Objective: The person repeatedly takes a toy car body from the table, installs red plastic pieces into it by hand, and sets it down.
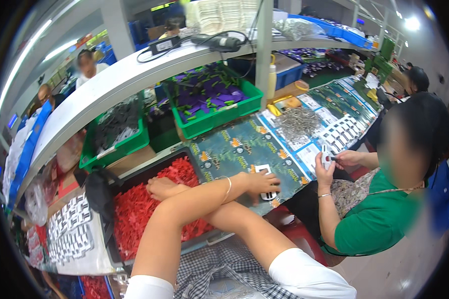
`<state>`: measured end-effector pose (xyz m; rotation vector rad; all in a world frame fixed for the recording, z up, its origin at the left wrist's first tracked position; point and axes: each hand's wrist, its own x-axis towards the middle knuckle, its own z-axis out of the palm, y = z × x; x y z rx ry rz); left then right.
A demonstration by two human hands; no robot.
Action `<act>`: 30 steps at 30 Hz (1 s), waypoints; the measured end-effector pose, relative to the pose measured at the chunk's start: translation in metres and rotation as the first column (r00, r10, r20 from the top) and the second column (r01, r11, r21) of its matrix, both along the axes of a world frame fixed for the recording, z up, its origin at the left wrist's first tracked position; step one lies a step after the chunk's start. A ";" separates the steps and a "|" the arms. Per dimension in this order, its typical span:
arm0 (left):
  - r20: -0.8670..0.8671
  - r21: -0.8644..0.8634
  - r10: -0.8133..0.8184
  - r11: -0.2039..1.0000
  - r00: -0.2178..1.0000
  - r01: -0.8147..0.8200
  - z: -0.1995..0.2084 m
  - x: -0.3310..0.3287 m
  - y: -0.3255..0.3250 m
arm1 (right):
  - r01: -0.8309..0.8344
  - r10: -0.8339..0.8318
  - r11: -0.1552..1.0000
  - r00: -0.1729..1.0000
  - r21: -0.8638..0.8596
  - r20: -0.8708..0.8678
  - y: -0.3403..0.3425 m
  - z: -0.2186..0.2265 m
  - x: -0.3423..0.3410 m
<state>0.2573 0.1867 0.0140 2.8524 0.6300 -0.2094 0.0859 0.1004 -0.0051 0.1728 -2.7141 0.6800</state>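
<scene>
My forearms cross, the left one over the right. My left hand (262, 184), with a bracelet at its wrist, reaches to the right and grips a white plastic piece with black slots (269, 196) on the patterned table cover. My right hand (162, 189) reaches to the left onto a heap of small red plastic pieces (134, 214) in a black tray (200, 170). Its fingers are bent down among the red pieces, and whatever is between their tips is hidden.
Green crates of purple-and-green pieces (219, 92) and dark grey pieces (117, 122) stand behind, under a white shelf (110, 77). Rows of white pieces (72, 231) lie at left. On my right, a person in green (369, 224) handles a white piece near a metal pin pile (299, 124).
</scene>
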 end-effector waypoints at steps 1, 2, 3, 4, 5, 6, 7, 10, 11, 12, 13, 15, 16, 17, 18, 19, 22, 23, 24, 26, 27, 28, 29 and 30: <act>-0.075 0.003 -0.037 0.999 0.996 0.037 -0.003 0.000 0.003 | 0.002 -0.001 0.999 1.000 -0.040 0.022 0.005 -0.008 0.003; 0.007 -0.002 -0.040 0.999 0.999 0.040 -0.012 -0.002 0.009 | 0.051 -0.056 0.998 0.991 -0.046 -0.124 0.006 -0.018 0.007; 0.017 -0.003 -0.011 1.000 1.000 0.011 -0.022 -0.010 0.009 | 0.056 -0.063 0.997 0.991 -0.060 -0.117 0.003 -0.012 0.008; 0.028 0.002 0.038 0.999 0.999 -0.038 -0.030 -0.025 0.006 | 0.022 -0.021 0.999 0.999 -0.043 0.037 -0.009 0.006 0.004; 0.091 0.046 0.004 0.999 0.996 -0.008 -0.031 -0.017 0.012 | 0.037 -0.034 0.999 0.983 -0.016 0.182 -0.002 0.018 0.012; 0.131 0.018 0.118 0.992 0.984 -0.122 -0.024 -0.017 0.012 | 0.048 -0.043 0.999 0.982 -0.022 0.184 0.001 0.019 0.016; 0.167 -0.015 0.237 0.971 0.957 -0.238 -0.017 -0.019 0.011 | 0.045 -0.041 0.999 0.984 -0.018 0.175 0.002 0.020 0.021; 0.792 -0.300 0.458 0.867 0.403 -0.397 -0.005 -0.043 0.008 | -0.009 0.009 1.000 0.986 0.003 0.169 -0.011 0.019 0.011; 0.757 -0.530 0.610 0.782 0.232 -0.327 0.017 -0.045 0.003 | -0.001 -0.002 1.000 0.985 0.017 0.171 -0.008 0.016 0.011; 0.655 -0.725 0.750 0.657 0.086 -0.207 0.038 -0.048 -0.001 | 0.013 -0.015 1.000 0.992 0.013 0.122 0.002 0.000 0.006; 0.663 -0.747 0.738 0.643 -0.125 -0.170 0.035 -0.071 -0.012 | -0.021 0.022 1.000 0.992 -0.006 0.127 -0.001 -0.007 -0.006; 0.545 -0.791 0.725 0.611 -0.421 0.027 0.082 -0.116 -0.079 | -0.077 0.089 0.992 0.988 -0.100 0.125 -0.023 0.014 -0.004; 0.517 -0.766 0.759 0.617 -0.395 0.181 0.100 -0.072 -0.057 | 0.111 -0.100 0.989 0.989 -0.102 0.110 0.048 -0.054 -0.002; 0.544 -0.738 0.810 0.586 -0.219 0.333 0.118 -0.027 -0.042 | -0.108 -0.125 0.895 0.872 -0.434 -0.474 0.119 -0.116 0.009; 0.416 -0.750 0.767 0.593 -0.489 0.293 0.098 -0.123 -0.100 | -0.270 0.036 0.838 0.894 -0.473 -0.447 0.055 -0.081 -0.002; 0.443 -0.734 0.712 0.637 -0.544 0.235 0.082 -0.178 -0.142 | 0.003 -0.177 0.927 0.885 -0.376 -0.430 -0.007 -0.013 -0.008; 0.400 -0.726 0.638 0.659 -0.658 0.197 0.056 -0.235 -0.196 | 0.128 -0.097 0.984 0.967 -0.122 0.234 -0.010 0.008 -0.014; 0.361 -0.741 0.633 0.641 -0.685 0.201 0.045 -0.246 -0.194 | 0.144 -0.140 0.989 0.983 -0.028 0.117 0.004 -0.002 -0.012; 0.312 -0.727 0.636 0.638 -0.706 0.253 0.027 -0.266 -0.204 | 0.160 -0.157 0.979 0.987 -0.128 0.039 0.003 -0.004 -0.013; 0.223 -0.771 0.608 0.588 -0.762 0.243 0.004 -0.291 -0.217 | 0.216 -0.221 0.975 0.969 -0.055 -0.108 0.002 -0.001 -0.011; 0.182 -0.766 0.633 0.571 -0.752 0.296 -0.005 -0.296 -0.213 | 0.280 -0.289 0.956 0.949 -0.082 -0.128 0.007 -0.001 -0.011; 0.143 -0.747 0.629 0.575 -0.764 0.334 -0.010 -0.305 -0.214 | 0.296 -0.312 0.942 0.946 -0.161 -0.085 0.004 0.005 -0.015; 0.108 -0.760 0.602 0.563 -0.791 0.324 -0.017 -0.309 -0.214 | 0.266 -0.305 0.939 0.937 -0.219 -0.170 0.003 0.006 -0.013; 0.087 -0.812 0.571 0.515 -0.816 0.275 -0.009 -0.295 -0.208 | 0.271 -0.312 0.917 0.945 -0.293 -0.102 0.007 0.013 -0.010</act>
